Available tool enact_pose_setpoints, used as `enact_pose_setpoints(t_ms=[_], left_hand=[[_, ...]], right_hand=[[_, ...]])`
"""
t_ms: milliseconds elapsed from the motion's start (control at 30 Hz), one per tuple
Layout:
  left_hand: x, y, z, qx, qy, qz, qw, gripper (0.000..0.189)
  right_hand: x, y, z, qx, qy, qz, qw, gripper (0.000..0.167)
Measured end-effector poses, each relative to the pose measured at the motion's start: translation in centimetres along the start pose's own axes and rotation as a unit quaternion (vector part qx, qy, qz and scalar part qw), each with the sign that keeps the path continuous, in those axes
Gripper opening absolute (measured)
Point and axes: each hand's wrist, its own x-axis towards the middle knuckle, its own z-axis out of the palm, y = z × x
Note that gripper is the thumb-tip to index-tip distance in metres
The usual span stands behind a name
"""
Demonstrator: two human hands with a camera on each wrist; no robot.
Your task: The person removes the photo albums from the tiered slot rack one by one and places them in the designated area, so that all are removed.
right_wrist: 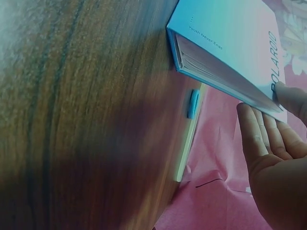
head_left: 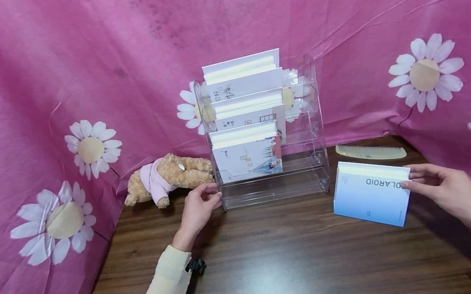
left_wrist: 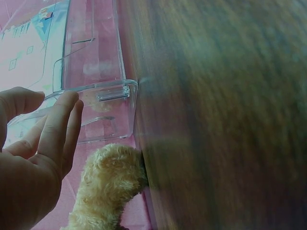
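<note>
My right hand point(head_left: 455, 186) pinches the right edge of a blue-and-white book point(head_left: 370, 200) marked POLAROID, thumb on its cover and fingers behind. The book is tilted above the table, its page edges showing in the right wrist view. On the other side, my left hand point(head_left: 199, 208) touches the lower left side of a clear rack point(head_left: 272, 193), its fingers fairly straight in the left wrist view. Several white books stand in the rack's left part, one tier above another. The lowest book point(head_left: 247, 160) has a picture on its cover.
A teddy bear point(head_left: 178, 172) in a pink top lies left of the rack, close to my left hand. Behind the held book, a pale comb point(head_left: 369, 151) lies on the brown wooden table point(head_left: 273, 258). Pink flowered cloth point(head_left: 222, 19) hangs round the back and sides.
</note>
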Motion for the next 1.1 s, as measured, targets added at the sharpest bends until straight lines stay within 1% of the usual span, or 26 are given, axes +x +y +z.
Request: enact_pose_setpoints(t_ms=[33,167,267,433,567,833,967,1100], left_hand=[[0.0,0.0,0.0,0.000,0.000,0.000,1.0000,0.027],[-0.1,0.0,0.0,0.002,0.000,0.001,1.0000,0.027],[-0.2,0.1,0.1,0.003,0.000,0.000,1.0000,0.026],[-0.1,0.1,0.0,0.002,-0.001,-0.004,1.0000,0.026],[0.0,0.1,0.0,0.002,-0.002,-0.003,1.0000,0.027],[0.0,0.4,0.0,0.002,0.001,-0.003,1.0000,0.027],[-0.1,0.6,0.0,0.002,0.000,0.001,1.0000,0.026],[-0.2,0.5,-0.1,0.002,0.000,-0.003,1.0000,0.026]], right_hand=[[0.0,0.0,0.1,-0.006,0.000,0.002,1.0000,0.031],[0.2,0.0,0.3,-0.031,0.003,-0.001,0.9995,0.054],[0.4,0.0,0.4,-0.048,0.003,-0.007,0.9988,0.061],[0.8,0.0,0.4,-0.083,-0.004,-0.003,0.9965,0.063],[1.3,0.0,0.2,-0.109,-0.019,0.002,0.9939,0.063],[2.1,0.0,-0.2,-0.123,-0.066,-0.007,0.9901,0.064],[2.3,-0.1,-0.1,-0.132,-0.075,-0.002,0.9885,0.065],[2.4,0.1,0.1,-0.123,-0.082,0.009,0.9889,0.067]])
